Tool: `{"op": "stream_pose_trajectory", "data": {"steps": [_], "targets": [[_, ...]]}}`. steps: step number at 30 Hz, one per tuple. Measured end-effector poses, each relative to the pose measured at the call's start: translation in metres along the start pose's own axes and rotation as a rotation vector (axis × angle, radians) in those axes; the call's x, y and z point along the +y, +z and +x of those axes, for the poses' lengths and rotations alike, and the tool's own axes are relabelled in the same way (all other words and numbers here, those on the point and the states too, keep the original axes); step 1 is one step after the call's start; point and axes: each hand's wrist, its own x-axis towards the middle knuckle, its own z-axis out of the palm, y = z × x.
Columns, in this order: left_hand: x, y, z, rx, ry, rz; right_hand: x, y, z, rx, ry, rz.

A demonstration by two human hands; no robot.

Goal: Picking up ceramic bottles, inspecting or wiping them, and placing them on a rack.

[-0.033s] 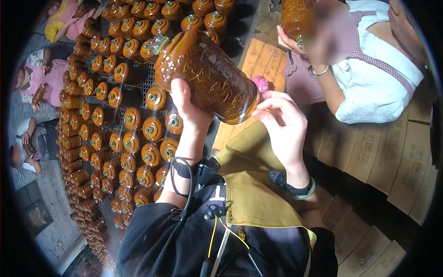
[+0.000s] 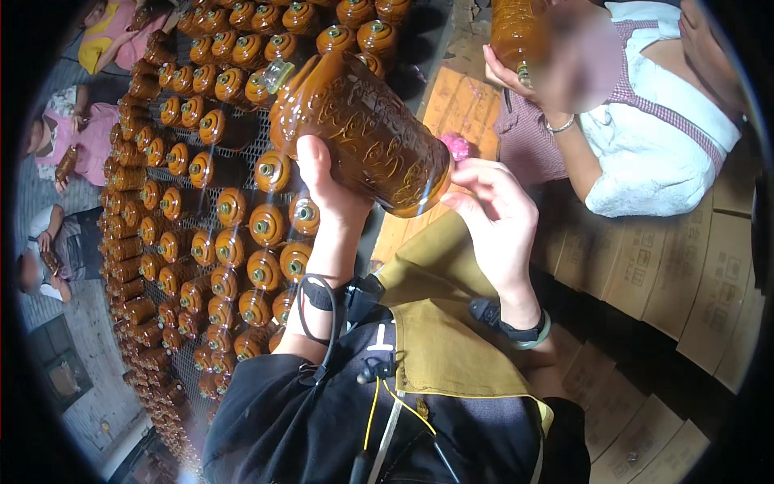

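A large amber glass bottle (image 2: pixel 363 133) with a raised pattern is tilted in front of me, its pale greenish neck (image 2: pixel 278 75) pointing to the upper left. Wrapped round its near side is my left hand (image 2: pixel 334 185), thumb up along the glass; its other fingers are hidden behind the bottle. My right hand (image 2: pixel 496 214) is closed, with thumb and fingertips pinched at the rim of the bottle's base. Just past those fingertips shows a crumpled pink thing (image 2: pixel 456 146); I cannot tell whether it is held or lies on the wooden bench (image 2: pixel 459 105).
Rows of similar amber bottles (image 2: pixel 266 224) stand on a mesh rack (image 2: pixel 242 145) to my left. At the upper right a co-worker in a white top (image 2: pixel 645 161) holds another bottle (image 2: pixel 514 32). Cardboard boxes (image 2: pixel 685 274) line the right side. Other people (image 2: pixel 89 133) are at the far left.
The bottle's raised pattern has shifted very slightly, as though turned a little. Both my hands keep nearly the same place on it.
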Motion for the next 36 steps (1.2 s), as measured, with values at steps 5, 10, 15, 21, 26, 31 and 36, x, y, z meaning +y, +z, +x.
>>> {"op": "stream_pose_trajectory", "data": {"steps": [5, 10, 15, 21, 26, 31, 36], "targets": [[0.001, 0.0, 0.004, -0.052, 0.017, -0.002, 0.001, -0.004, 0.006, -0.038, -0.095, -0.119], [0.002, 0.005, 0.011, 0.062, -0.061, -0.169, -0.003, -0.004, 0.008, -0.041, -0.028, 0.015], [-0.005, 0.001, 0.018, 0.03, -0.081, -0.141, -0.01, -0.01, 0.023, -0.148, -0.213, -0.143], [-0.004, 0.005, 0.025, 0.093, -0.21, -0.092, -0.008, -0.007, 0.037, -0.143, -0.451, -0.476], [-0.007, 0.006, 0.031, 0.28, -0.207, -0.107, -0.008, -0.008, 0.034, -0.199, -0.421, -0.311], [0.002, 0.002, 0.031, 0.24, -0.294, -0.235, -0.003, 0.01, 0.001, -0.573, 0.006, 0.223], [0.015, 0.014, 0.023, 0.093, -0.428, -0.537, 0.097, -0.006, -0.015, -0.531, -0.034, -0.39]]}}
